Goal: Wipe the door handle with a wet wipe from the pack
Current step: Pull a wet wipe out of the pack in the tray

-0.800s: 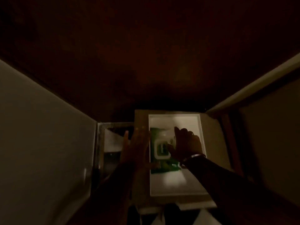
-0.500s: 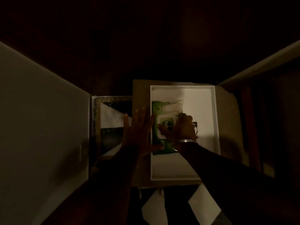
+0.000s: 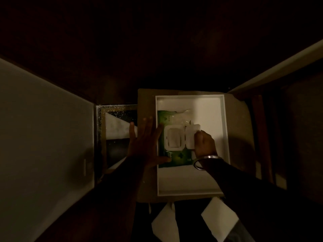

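A green wet wipe pack point(image 3: 176, 156) lies in a white tray point(image 3: 209, 109) on a brown stand. Its white flip lid point(image 3: 192, 135) is swung open to the right, baring the white opening point(image 3: 174, 137). My right hand point(image 3: 203, 145), with a metal bangle on the wrist, holds the lid by its right edge. My left hand point(image 3: 146, 145) lies flat with fingers spread, pressing on the pack's left edge. No wipe is pulled out. The door handle is not in view; the scene is very dim.
A pale wall or door panel point(image 3: 43, 128) fills the left. A glittery dark frame point(image 3: 115, 130) sits left of the brown stand point(image 3: 146, 102). White floor tiles point(image 3: 218, 219) show below. A pale ledge point(image 3: 279, 67) runs at the upper right.
My right hand has flipped the pack's lid open to the right. My left hand stayed pressed on the pack's left side. The camera tilted down, so the tray sits higher in view than at first.
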A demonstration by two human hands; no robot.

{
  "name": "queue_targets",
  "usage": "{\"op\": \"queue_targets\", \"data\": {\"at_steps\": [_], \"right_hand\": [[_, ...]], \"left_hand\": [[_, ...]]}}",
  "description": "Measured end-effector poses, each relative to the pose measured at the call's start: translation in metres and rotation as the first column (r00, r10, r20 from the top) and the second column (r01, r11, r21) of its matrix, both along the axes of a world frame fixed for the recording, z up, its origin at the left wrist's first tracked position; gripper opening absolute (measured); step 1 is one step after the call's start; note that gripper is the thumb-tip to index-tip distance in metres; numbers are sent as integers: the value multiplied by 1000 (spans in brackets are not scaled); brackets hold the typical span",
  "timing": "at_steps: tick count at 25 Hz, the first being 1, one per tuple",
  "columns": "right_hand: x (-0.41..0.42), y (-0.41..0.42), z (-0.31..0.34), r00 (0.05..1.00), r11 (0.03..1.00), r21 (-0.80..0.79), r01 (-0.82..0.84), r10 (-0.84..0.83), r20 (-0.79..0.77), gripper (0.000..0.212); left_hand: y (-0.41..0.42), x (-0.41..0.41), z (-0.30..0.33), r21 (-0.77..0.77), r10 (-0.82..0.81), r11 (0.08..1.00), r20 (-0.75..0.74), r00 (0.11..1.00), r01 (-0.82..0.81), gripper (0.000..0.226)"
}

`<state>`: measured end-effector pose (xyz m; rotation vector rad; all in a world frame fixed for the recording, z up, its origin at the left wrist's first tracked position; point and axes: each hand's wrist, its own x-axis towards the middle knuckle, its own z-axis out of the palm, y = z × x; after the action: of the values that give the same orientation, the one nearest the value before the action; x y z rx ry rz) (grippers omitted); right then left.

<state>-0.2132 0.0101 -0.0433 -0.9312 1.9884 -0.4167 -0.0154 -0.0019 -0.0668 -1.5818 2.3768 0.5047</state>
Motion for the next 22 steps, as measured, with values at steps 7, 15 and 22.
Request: {"op": "queue_targets", "data": {"at_steps": [7,15,22], "right_hand": [[-15,20,-1,939,979,-2,206,-197,283,42],[1,22,9,992,978,-203,-49,71,101,31],[38,12,12,473,512,447,-734,857,-204,61]], "left_hand": [[-19,-41,32,-92,126,986,-153,980,-142,58],[-5,-59,47,46,411,909,-266,872,-415,28],[-14,18,75,792,883,310,-445,-150,-526,11]]}}
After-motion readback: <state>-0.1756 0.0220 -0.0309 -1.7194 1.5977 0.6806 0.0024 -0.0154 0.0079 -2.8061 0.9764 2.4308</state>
